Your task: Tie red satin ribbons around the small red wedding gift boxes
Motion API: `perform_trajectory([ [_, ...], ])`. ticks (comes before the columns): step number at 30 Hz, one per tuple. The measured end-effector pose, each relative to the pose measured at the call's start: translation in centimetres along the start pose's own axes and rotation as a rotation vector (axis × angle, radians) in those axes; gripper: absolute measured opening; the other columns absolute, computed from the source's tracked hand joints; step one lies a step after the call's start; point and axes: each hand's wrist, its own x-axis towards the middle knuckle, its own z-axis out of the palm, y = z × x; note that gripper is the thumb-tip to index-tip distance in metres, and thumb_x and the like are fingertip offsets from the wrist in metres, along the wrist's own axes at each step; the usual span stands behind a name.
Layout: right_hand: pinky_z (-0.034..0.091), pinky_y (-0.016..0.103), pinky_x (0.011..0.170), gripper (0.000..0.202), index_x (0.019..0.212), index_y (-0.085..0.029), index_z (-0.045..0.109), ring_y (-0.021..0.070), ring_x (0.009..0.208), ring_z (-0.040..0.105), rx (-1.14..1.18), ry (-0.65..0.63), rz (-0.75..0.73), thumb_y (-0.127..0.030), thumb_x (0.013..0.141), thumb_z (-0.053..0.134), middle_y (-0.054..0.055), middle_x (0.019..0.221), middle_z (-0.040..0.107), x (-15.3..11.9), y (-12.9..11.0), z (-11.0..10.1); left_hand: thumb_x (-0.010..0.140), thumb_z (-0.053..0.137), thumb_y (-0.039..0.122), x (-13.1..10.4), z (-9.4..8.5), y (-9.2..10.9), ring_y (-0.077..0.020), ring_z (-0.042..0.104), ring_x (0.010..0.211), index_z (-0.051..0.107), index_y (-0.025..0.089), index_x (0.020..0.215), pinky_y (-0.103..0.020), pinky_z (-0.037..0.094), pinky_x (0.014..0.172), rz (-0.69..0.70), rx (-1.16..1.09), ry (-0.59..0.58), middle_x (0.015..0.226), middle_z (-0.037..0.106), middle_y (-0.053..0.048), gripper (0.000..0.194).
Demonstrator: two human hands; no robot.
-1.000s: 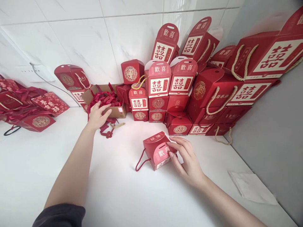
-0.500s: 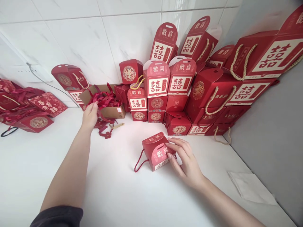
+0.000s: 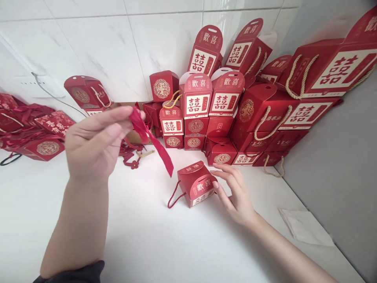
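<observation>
Raised at the left centre, my left hand (image 3: 96, 143) pinches a dark red ribbon (image 3: 159, 147), whose free end hangs down to the right. A small red box (image 3: 196, 182) with a red cord handle (image 3: 173, 198) stands on the white table (image 3: 165, 243), its flaps folded over the top. My right hand (image 3: 235, 192) is at the right side of this box, fingers apart, with the fingertips by its right edge. Behind my left hand is a brown cardboard box (image 3: 134, 137), mostly hidden.
Red gift boxes (image 3: 247, 114) are stacked along the tiled wall. More red boxes (image 3: 48, 148) lie at the far left. Red ribbon pieces (image 3: 134, 163) lie before the cardboard box. A white tissue (image 3: 304, 226) lies at the right. A grey panel rises on the right.
My left hand has come away from the cardboard box toward the camera, with a ribbon now in its fingers. My right hand has shifted slightly off the small box's top flap to its right side.
</observation>
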Motion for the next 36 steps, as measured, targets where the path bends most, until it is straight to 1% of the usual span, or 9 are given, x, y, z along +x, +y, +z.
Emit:
perform_trajectory([
  [4,0.051,0.042,0.092,0.022,0.113,-0.024,0.06,0.0233,0.107,0.061,0.112,0.059,0.045,-0.017,0.095,0.051,0.008,0.111,0.065,3.5,-1.8,-1.1,0.074,0.073,0.016,-1.4,2.2,-0.7,-0.0271,0.071,0.094,0.078,0.026,0.096,-0.055,0.055,0.097,-0.286,-0.021,-0.064,0.093,0.076,-0.002,0.025],
  [7,0.056,0.035,0.082,0.03,0.124,-0.026,0.055,0.0193,0.096,0.065,0.23,-0.06,0.125,-0.021,0.095,0.051,0.006,0.114,0.066,6.6,-3.4,-1.3,0.073,0.075,0.017,-2.2,3.9,-1.8,-0.025,0.071,0.096,0.078,0.024,0.096,-0.048,0.057,0.095,-0.425,-0.072,-0.151,0.096,0.076,-0.004,0.024],
  [10,0.056,0.035,0.087,0.05,0.14,-0.03,0.043,0.0192,0.105,0.063,0.295,-0.17,0.042,-0.015,0.093,0.051,0.006,0.129,0.058,8.7,-4.2,-0.9,0.073,0.077,0.02,-2.9,5.0,-2.4,-0.0217,0.069,0.096,0.075,0.021,0.1,-0.04,0.056,0.093,-0.481,-0.058,-0.196,0.1,0.075,-0.005,0.026],
  [16,0.047,0.044,0.102,0.028,0.108,-0.029,0.07,0.0234,0.122,0.053,0.278,-0.135,-0.153,-0.013,0.09,0.056,0.006,0.13,0.055,9.1,-3.1,0.0,0.076,0.075,0.022,-3.3,5.1,-2.4,-0.0168,0.069,0.089,0.067,0.018,0.103,-0.029,0.056,0.083,-0.598,-0.1,-0.361,0.106,0.07,-0.006,0.028],
  [19,0.05,0.04,0.096,0.015,0.097,-0.026,0.074,0.0207,0.107,0.062,0.517,-0.119,0.012,-0.02,0.088,0.064,0.005,0.113,0.065,9.0,-2.7,-0.1,0.075,0.077,0.023,-3.1,4.7,-2.5,-0.0157,0.07,0.083,0.065,0.019,0.106,-0.029,0.056,0.08,-0.633,-0.1,-0.428,0.111,0.068,-0.006,0.034],
  [23,0.056,0.029,0.072,0.01,0.086,-0.023,0.07,0.0143,0.074,0.067,0.932,-0.057,0.438,-0.032,0.086,0.067,0.001,0.087,0.072,9.2,-2.9,-0.3,0.071,0.08,0.025,-3.0,4.8,-2.6,-0.0194,0.072,0.085,0.062,0.021,0.119,-0.033,0.057,0.08,-0.75,-0.042,-0.561,0.109,0.071,-0.007,0.051],
  [27,0.053,0.022,0.06,0.016,0.082,-0.021,0.064,0.0111,0.062,0.066,1.111,0.028,0.716,-0.036,0.084,0.069,0.001,0.082,0.075,9.5,-3.4,-0.5,0.074,0.078,0.026,-3.5,5.6,-2.7,-0.0213,0.071,0.091,0.071,0.016,0.107,-0.032,0.056,0.085,-0.829,-0.081,-0.79,0.099,0.075,-0.008,0.035],
  [32,0.055,0.025,0.06,0.024,0.092,-0.022,0.061,0.0161,0.07,0.071,1.153,0.049,0.783,-0.034,0.077,0.076,0.003,0.082,0.076,9.5,-3.9,0.0,0.08,0.072,0.032,-4.2,6.8,-3.2,-0.0168,0.07,0.079,0.075,0.015,0.088,-0.026,0.055,0.076,-0.758,-0.039,-0.669,0.087,0.076,-0.006,0.019],
  [36,0.058,0.028,0.063,0.026,0.091,-0.02,0.065,0.0186,0.076,0.073,1.221,0.046,0.794,-0.04,0.077,0.075,0.004,0.085,0.076,9.3,-4.1,0.7,0.082,0.07,0.038,-4.4,7.0,-3.6,-0.0149,0.069,0.069,0.076,0.014,0.074,-0.023,0.053,0.068,-0.695,0.107,-0.651,0.075,0.075,-0.006,0.026],
])
